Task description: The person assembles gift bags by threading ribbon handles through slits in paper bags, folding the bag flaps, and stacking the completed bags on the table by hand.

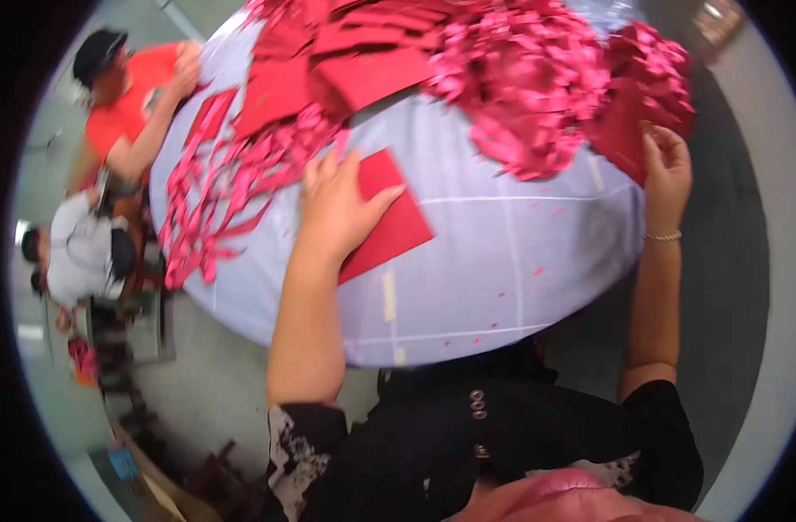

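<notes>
1. I have the card [400,226] flat on the cloth, just at 4 o'clock from the left palm and partly under it. The left hand [335,207] is by far the nearer one.
2. I read its open edge as running from 11 to 5 o'clock; the far side hides beneath the hand, so I cannot tell which axis is long.
3. I see the left fingers spread wide, pointing to 12, with the thumb laid over the card toward 2.
4. The right hand [668,165] sits well apart, between 2 and 3 o'clock from the card. Its fingers are narrow and seem to pinch the edge of a red sheet [622,135], which lies at 10 from it; blur softens the contact.
5. Around the card I count loose ribbons [267,155] at 10, a red stack [372,78] at 12, pink frills [537,83] between 1 and 2, scraps [494,324] near 5 and tape [389,296] at 6.
6. The pale cloth [468,261], crossed by white lines, covers a table. Beyond it I get an orange-shirted worker [124,117] at 10, a grey-shirted person [89,248] at 9, and floor [224,326] at 7.
</notes>
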Available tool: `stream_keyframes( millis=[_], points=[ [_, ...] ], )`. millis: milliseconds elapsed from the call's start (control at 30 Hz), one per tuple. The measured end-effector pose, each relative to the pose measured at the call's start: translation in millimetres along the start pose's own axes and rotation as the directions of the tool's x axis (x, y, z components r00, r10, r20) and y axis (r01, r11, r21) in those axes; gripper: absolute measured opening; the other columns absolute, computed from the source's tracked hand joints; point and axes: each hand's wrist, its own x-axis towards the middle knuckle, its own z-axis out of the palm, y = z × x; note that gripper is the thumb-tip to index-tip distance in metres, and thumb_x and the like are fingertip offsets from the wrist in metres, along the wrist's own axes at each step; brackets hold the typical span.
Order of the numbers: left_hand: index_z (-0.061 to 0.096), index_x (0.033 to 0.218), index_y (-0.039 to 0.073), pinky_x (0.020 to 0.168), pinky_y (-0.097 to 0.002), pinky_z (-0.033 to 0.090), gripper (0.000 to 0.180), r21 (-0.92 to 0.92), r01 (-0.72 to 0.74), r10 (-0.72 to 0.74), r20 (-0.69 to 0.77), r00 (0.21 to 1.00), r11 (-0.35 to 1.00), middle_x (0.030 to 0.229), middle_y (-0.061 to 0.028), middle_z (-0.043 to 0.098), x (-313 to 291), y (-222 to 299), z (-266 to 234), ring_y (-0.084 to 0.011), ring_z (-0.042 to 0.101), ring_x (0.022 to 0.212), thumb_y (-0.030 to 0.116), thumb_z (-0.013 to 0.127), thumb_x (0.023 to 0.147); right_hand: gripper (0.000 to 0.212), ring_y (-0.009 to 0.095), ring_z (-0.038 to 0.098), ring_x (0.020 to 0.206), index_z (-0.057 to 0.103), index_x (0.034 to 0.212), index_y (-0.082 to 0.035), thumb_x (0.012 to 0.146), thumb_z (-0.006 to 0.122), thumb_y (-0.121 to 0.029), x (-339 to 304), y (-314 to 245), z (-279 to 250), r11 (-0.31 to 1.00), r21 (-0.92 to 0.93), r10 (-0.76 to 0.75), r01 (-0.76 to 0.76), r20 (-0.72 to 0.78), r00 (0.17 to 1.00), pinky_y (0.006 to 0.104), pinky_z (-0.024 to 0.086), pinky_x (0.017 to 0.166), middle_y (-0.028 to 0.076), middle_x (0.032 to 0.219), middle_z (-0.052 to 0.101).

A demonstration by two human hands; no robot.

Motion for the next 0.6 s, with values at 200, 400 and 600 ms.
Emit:
stream_keyframes(
  millis=[200, 400, 600],
  points=[
    [0.057, 0.137, 0.001, 0.115, -0.0451, 0.036, 0.079, -0.064, 0.031, -0.028, 0.051, 0.998, 0.997, 0.144, -0.0266, 0.050, 6, 0, -3, -0.0418, 0.042, 0.138, 0.051, 0.077, 0.079, 0.025, 0.005, 0.058, 0.083, 0.065, 0.116, -0.001, 0.092, 0.070, -0.004, -22, -73, 88, 0.972, -0.170, 0.006, 0.162, 0.707, 0.707, 0.0214, 0.048, 0.071, -0.001, 0.095, 0.066],
    [0.059, 0.133, 0.001, 0.112, -0.0444, 0.039, 0.067, -0.088, 0.010, -0.012, -0.025, 1.000, 0.996, 0.143, -0.0245, 0.052, 0, -10, -3, -0.0398, 0.048, 0.133, 0.037, 0.079, 0.080, 0.067, 0.035, 0.057, 0.121, 0.054, 0.137, -0.004, 0.078, 0.083, -0.019, -63, -81, 190, 0.862, 0.009, -0.155, 0.507, 0.957, 0.246, 0.0403, 0.047, 0.103, 0.018, 0.138, 0.056],
    [0.066, 0.121, 0.001, 0.101, -0.0418, 0.047, 0.042, -0.253, -0.105, 0.049, -0.219, 0.975, 0.962, 0.121, -0.0187, 0.066, 11, -25, 1, -0.0345, 0.062, 0.115, 0.012, 0.074, 0.082, 0.082, 0.036, 0.050, 0.124, 0.050, 0.139, -0.005, 0.068, 0.088, -0.021, -77, -65, 212, 0.866, -0.054, -0.085, 0.498, 0.964, 0.252, 0.0418, 0.041, 0.107, 0.018, 0.131, 0.055]
  ],
)
